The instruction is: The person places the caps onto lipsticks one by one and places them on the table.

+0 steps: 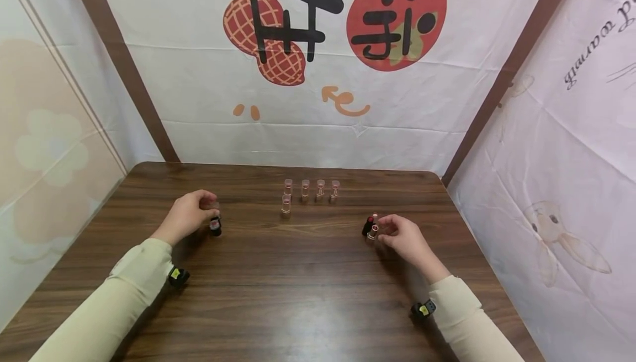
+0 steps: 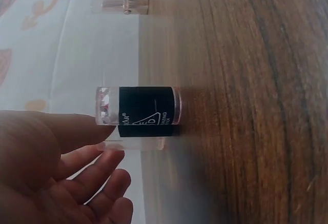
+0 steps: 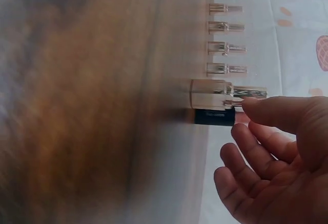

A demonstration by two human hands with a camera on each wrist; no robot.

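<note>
At the table's left, my left hand point(image 1: 187, 214) pinches the upper end of a clear tube point(image 2: 138, 143) between thumb and fingers. Close in front of it stands a black-labelled tube point(image 2: 146, 108) with a clear top. On the right, my right hand point(image 1: 404, 239) has thumb and index fingertip at the top of a pink-tipped lipstick point(image 1: 375, 216); its lower part is hidden. Beside it stand a black lipstick point(image 1: 368, 225) with a red top and an uncapped gold-coloured lipstick point(image 1: 372, 233). The other fingers of the right hand point(image 3: 277, 152) are loosely bent.
Several clear-capped, gold-based lipsticks stand at the back middle of the wooden table point(image 1: 298, 285): a row including one lipstick point(image 1: 320, 189), with a single lipstick point(image 1: 286, 205) in front of its left end. A printed white cloth point(image 1: 308, 144) hangs behind the table.
</note>
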